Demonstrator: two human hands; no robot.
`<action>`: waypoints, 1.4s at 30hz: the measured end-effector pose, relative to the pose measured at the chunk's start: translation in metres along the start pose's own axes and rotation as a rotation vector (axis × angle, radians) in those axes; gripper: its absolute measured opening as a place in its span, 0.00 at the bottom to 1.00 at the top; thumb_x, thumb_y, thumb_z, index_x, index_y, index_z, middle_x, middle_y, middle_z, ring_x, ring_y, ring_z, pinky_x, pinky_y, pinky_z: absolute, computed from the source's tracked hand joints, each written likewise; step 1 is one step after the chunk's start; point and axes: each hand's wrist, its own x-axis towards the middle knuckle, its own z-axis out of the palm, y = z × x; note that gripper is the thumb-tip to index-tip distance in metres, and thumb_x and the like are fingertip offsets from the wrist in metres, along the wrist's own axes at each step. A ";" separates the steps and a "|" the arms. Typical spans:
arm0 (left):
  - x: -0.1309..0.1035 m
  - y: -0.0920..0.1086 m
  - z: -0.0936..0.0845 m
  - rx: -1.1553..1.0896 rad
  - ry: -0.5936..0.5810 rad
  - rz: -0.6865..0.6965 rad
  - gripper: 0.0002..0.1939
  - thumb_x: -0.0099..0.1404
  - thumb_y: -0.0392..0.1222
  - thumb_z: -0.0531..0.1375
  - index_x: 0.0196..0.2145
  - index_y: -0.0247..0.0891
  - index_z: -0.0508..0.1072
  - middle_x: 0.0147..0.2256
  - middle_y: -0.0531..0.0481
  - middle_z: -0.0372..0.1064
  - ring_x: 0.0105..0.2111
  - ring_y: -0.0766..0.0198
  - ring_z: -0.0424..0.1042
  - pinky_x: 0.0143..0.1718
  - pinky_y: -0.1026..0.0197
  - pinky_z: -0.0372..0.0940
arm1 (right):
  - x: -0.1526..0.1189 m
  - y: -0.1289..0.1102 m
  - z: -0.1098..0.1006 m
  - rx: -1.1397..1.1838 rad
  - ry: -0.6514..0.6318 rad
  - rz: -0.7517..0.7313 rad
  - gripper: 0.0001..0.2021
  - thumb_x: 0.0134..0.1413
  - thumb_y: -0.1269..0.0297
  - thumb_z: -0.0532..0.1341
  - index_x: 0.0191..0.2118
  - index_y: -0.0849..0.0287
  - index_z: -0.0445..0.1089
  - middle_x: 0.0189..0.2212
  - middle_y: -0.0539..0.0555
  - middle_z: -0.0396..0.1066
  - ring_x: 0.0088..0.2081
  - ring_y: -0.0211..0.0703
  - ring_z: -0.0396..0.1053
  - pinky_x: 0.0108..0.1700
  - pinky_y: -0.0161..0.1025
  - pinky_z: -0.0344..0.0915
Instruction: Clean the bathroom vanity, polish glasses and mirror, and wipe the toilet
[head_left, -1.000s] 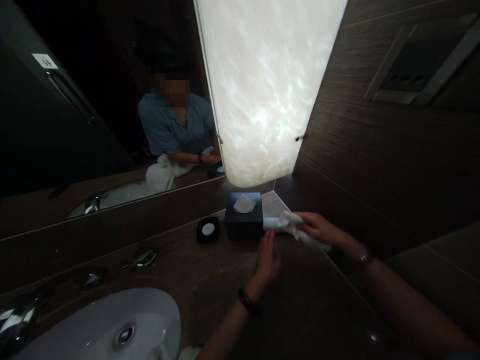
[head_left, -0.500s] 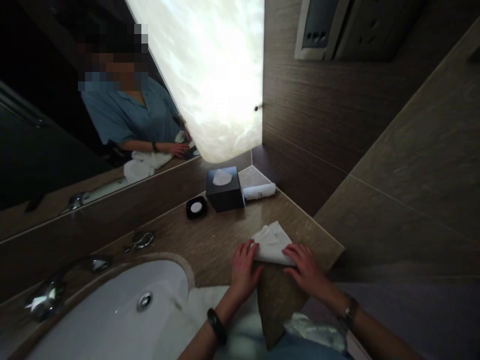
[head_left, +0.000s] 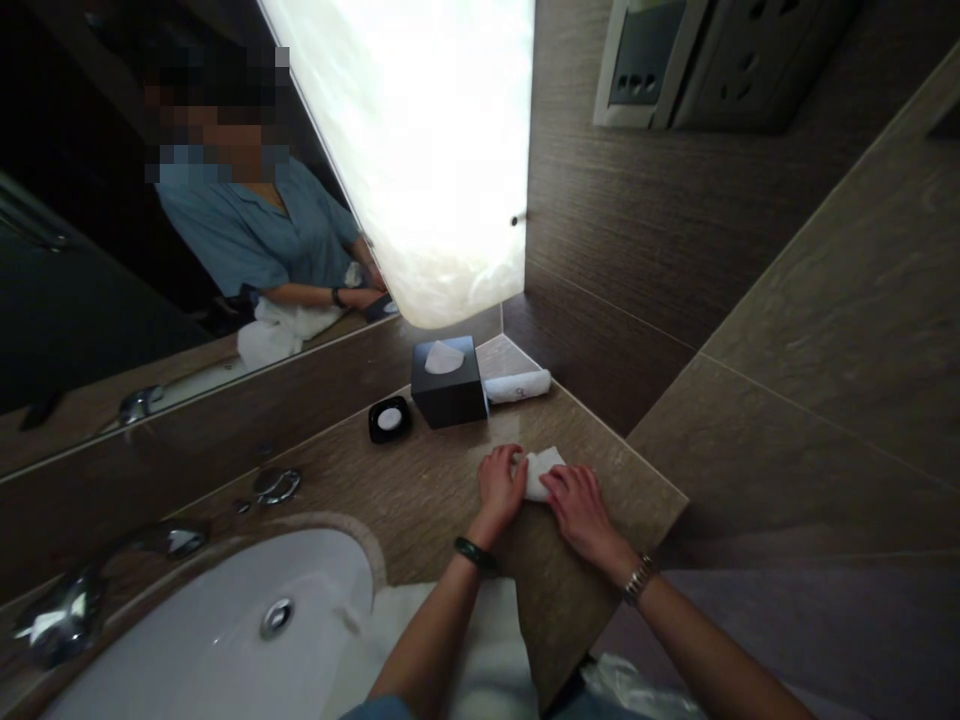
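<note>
A small white towel, partly rolled, lies on the stone counter between my hands. My left hand curls over its left end, with a dark bangle on that wrist. On the other end rests my right hand, fingers bent and pressed onto the roll; a metal watch band circles that wrist. Parts of the towel are hidden under both hands. Behind it lies another rolled white towel, beside a dark tissue box with a tissue sticking out.
A black dish holding a round white item stands left of the tissue box. The white sink and chrome faucet are at left. White cloth drapes over the counter's front. A mirror and lit panel rise behind.
The towel has gone from a wider folded piece with a pointed flap to a shorter, tighter roll. Both hands have moved forward and closer together with it.
</note>
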 end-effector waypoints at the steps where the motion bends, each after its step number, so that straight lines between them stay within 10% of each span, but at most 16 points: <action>1: -0.002 -0.002 0.001 -0.037 0.022 0.047 0.16 0.73 0.42 0.55 0.53 0.37 0.74 0.54 0.44 0.72 0.52 0.54 0.67 0.57 0.51 0.59 | 0.007 0.001 0.002 0.000 -0.045 0.027 0.16 0.71 0.67 0.52 0.56 0.56 0.71 0.53 0.59 0.70 0.54 0.53 0.65 0.63 0.55 0.55; 5: 0.006 -0.004 0.009 0.028 0.018 0.135 0.17 0.74 0.44 0.53 0.56 0.43 0.74 0.59 0.46 0.69 0.57 0.51 0.63 0.60 0.47 0.56 | 0.050 0.016 -0.005 -0.040 -0.157 0.166 0.18 0.73 0.64 0.48 0.45 0.60 0.76 0.44 0.60 0.75 0.46 0.52 0.69 0.53 0.49 0.63; 14: 0.056 -0.002 0.015 -0.119 0.038 0.044 0.18 0.74 0.45 0.52 0.54 0.38 0.76 0.51 0.41 0.73 0.53 0.50 0.68 0.58 0.47 0.61 | 0.039 0.046 0.014 -0.187 -0.031 -0.057 0.25 0.64 0.73 0.57 0.66 0.61 0.63 0.61 0.64 0.64 0.60 0.57 0.59 0.63 0.55 0.58; 21: 0.052 -0.075 -0.077 -0.425 0.684 -0.263 0.25 0.68 0.51 0.57 0.57 0.31 0.66 0.55 0.34 0.66 0.53 0.50 0.68 0.59 0.46 0.64 | 0.097 0.062 0.031 -0.198 -0.012 -0.096 0.27 0.65 0.78 0.52 0.65 0.53 0.66 0.59 0.62 0.63 0.58 0.55 0.59 0.61 0.52 0.59; 26: 0.121 -0.079 -0.131 -0.735 0.530 -0.379 0.27 0.70 0.42 0.59 0.63 0.32 0.65 0.63 0.38 0.64 0.63 0.55 0.64 0.67 0.55 0.56 | 0.157 0.046 0.042 -0.171 -0.028 -0.107 0.31 0.63 0.81 0.49 0.65 0.47 0.66 0.59 0.60 0.64 0.58 0.55 0.59 0.61 0.50 0.58; 32: 0.143 -0.070 -0.122 -0.831 0.502 -0.389 0.25 0.69 0.39 0.60 0.63 0.33 0.68 0.63 0.42 0.66 0.63 0.55 0.65 0.68 0.54 0.57 | 0.188 0.053 0.055 -0.187 0.032 -0.122 0.30 0.62 0.78 0.49 0.65 0.47 0.67 0.57 0.60 0.65 0.57 0.55 0.60 0.59 0.51 0.60; 37: 0.129 -0.092 -0.132 -0.764 0.479 -0.354 0.26 0.71 0.42 0.58 0.64 0.34 0.67 0.63 0.41 0.65 0.63 0.55 0.65 0.67 0.53 0.58 | 0.179 0.059 0.038 -0.118 0.115 -0.155 0.25 0.62 0.71 0.56 0.64 0.54 0.67 0.60 0.63 0.61 0.60 0.60 0.58 0.61 0.58 0.59; 42: 0.079 -0.165 -0.169 -0.110 0.567 -0.657 0.34 0.70 0.45 0.59 0.67 0.23 0.59 0.65 0.27 0.59 0.67 0.41 0.57 0.67 0.42 0.54 | 0.092 0.076 0.016 0.059 0.260 -0.108 0.21 0.67 0.61 0.55 0.63 0.55 0.63 0.58 0.63 0.63 0.58 0.61 0.62 0.58 0.61 0.64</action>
